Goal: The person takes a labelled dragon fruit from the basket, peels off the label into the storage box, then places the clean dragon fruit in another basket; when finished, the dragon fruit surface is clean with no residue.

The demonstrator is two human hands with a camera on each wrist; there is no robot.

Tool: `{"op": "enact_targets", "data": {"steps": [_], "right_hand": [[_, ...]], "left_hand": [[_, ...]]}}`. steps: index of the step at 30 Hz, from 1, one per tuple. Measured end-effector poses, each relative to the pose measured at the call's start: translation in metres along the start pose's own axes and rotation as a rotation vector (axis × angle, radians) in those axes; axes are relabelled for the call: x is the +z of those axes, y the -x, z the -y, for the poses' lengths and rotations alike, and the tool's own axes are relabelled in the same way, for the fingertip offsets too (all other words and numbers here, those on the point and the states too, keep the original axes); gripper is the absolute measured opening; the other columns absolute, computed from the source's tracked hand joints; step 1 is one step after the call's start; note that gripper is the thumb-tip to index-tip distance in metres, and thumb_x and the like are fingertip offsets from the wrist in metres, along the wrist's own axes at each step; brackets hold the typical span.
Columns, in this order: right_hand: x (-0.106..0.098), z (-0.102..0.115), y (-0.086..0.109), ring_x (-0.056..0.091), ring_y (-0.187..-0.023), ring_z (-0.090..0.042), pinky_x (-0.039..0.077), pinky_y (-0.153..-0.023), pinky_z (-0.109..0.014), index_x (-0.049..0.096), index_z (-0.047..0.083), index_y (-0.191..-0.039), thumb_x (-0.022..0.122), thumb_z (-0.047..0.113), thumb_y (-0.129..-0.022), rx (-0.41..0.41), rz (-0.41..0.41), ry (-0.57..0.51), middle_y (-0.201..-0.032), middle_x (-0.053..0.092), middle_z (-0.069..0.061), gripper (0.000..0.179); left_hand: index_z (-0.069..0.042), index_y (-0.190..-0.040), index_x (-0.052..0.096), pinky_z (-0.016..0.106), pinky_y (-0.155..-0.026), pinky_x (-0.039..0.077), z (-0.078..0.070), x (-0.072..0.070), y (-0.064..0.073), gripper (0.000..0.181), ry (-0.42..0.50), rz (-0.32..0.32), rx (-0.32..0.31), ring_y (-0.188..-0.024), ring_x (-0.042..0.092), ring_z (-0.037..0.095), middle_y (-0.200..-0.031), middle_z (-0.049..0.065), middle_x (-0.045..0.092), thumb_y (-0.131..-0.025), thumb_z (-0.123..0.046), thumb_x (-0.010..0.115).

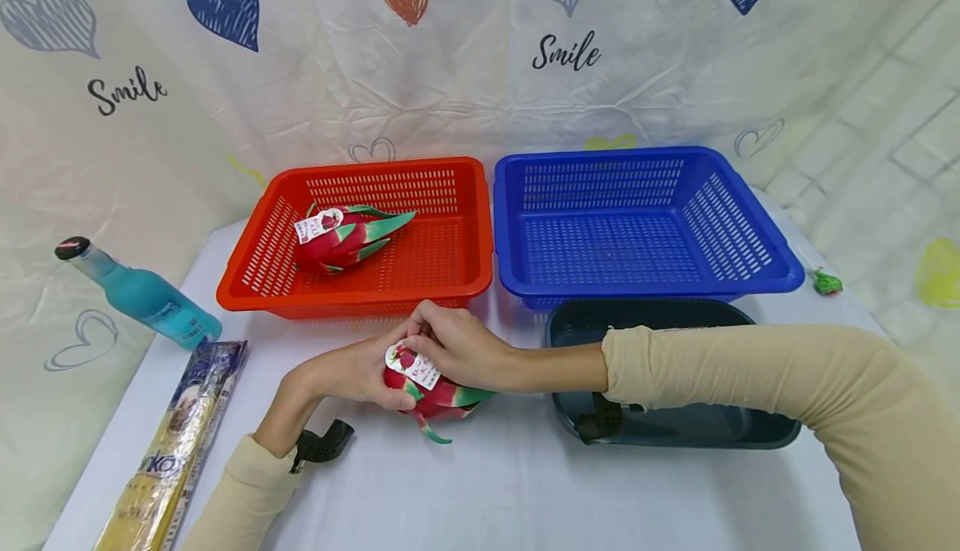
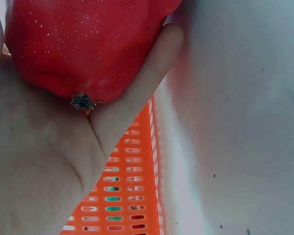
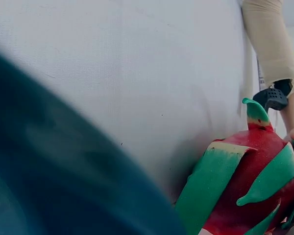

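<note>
A red dragon fruit (image 1: 442,401) with green scales is gripped at its left side by my left hand (image 1: 352,376), the thumb lying along it in front. In the left wrist view, the red stem end (image 2: 83,58) sits against the palm. A white label (image 1: 422,370) with a fruit picture is on top of the fruit. My right hand (image 1: 472,351) reaches across from the right, its curled fingers and thumb pinching the label's upper edge; the exact contact is partly hidden. The right wrist view shows the fruit's green scales (image 3: 210,181).
Behind stand a red basket (image 1: 442,263) holding another labelled dragon fruit (image 1: 337,242) and a blue basket (image 1: 615,251). A dark basin (image 1: 697,430) lies under the right forearm. On the left are a blue bottle (image 1: 153,297) and a long yellow packet (image 1: 168,459); a small green item (image 1: 827,282) lies far right.
</note>
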State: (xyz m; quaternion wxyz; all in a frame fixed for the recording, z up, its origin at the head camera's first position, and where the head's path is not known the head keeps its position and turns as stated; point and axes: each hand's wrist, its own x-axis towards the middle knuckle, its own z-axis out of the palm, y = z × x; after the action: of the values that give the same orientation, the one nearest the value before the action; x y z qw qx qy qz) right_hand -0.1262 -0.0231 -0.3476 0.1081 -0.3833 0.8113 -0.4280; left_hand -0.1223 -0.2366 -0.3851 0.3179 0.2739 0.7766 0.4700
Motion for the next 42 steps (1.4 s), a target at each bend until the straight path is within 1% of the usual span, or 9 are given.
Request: {"op": "enact_targets", "data": {"steps": [7, 16, 22, 36, 42], "right_hand": [[0.0, -0.002, -0.0015, 0.06, -0.078, -0.01, 0.05, -0.067, -0.01, 0.054, 0.006, -0.098, 0.06, 0.01, -0.095, -0.003, -0.004, 0.003, -0.089, 0.066, -0.007, 0.007], [-0.0014, 0.0004, -0.0016, 0.059, -0.077, -0.01, 0.05, -0.066, -0.011, 0.056, 0.006, -0.098, 0.06, 0.009, -0.094, 0.027, 0.0, -0.013, -0.088, 0.066, -0.007, 0.007], [-0.0017, 0.0009, -0.0018, 0.059, -0.077, -0.009, 0.05, -0.066, -0.011, 0.056, 0.006, -0.097, 0.061, 0.01, -0.095, 0.048, 0.002, -0.03, -0.088, 0.066, -0.007, 0.007], [-0.0022, 0.0011, -0.002, 0.057, -0.075, -0.008, 0.049, -0.065, -0.012, 0.057, 0.005, -0.096, 0.06, 0.009, -0.094, 0.053, -0.003, -0.058, -0.085, 0.065, -0.008, 0.006], [-0.0018, 0.0004, -0.0028, 0.057, -0.075, -0.007, 0.049, -0.065, -0.011, 0.057, 0.005, -0.097, 0.06, 0.01, -0.095, 0.07, 0.001, -0.061, -0.086, 0.065, -0.007, 0.006]], "left_hand": [[-0.033, -0.148, 0.016, 0.034, -0.086, 0.058, 0.0002, 0.0001, 0.0, 0.093, -0.011, -0.002, 0.006, -0.116, 0.052, 0.024, -0.126, 0.003, 0.05, -0.08, -0.031, 0.078], [-0.033, -0.15, 0.013, 0.033, -0.086, 0.057, 0.0012, 0.0, -0.0012, 0.095, -0.012, 0.005, 0.024, -0.116, 0.052, 0.023, -0.126, 0.004, 0.049, -0.08, -0.031, 0.077], [-0.034, -0.15, 0.014, 0.033, -0.086, 0.058, -0.0005, 0.0003, -0.0005, 0.095, -0.012, 0.001, 0.016, -0.116, 0.052, 0.023, -0.127, 0.003, 0.049, -0.079, -0.031, 0.078], [-0.037, -0.15, 0.013, 0.035, -0.087, 0.057, -0.0023, 0.0015, -0.0009, 0.098, -0.008, -0.002, 0.018, -0.12, 0.049, 0.021, -0.129, -0.001, 0.047, -0.078, -0.033, 0.079], [-0.035, -0.15, 0.013, 0.034, -0.088, 0.057, -0.0015, 0.0015, -0.0012, 0.097, -0.008, 0.003, 0.039, -0.119, 0.05, 0.021, -0.13, 0.0, 0.047, -0.079, -0.032, 0.078]]}}
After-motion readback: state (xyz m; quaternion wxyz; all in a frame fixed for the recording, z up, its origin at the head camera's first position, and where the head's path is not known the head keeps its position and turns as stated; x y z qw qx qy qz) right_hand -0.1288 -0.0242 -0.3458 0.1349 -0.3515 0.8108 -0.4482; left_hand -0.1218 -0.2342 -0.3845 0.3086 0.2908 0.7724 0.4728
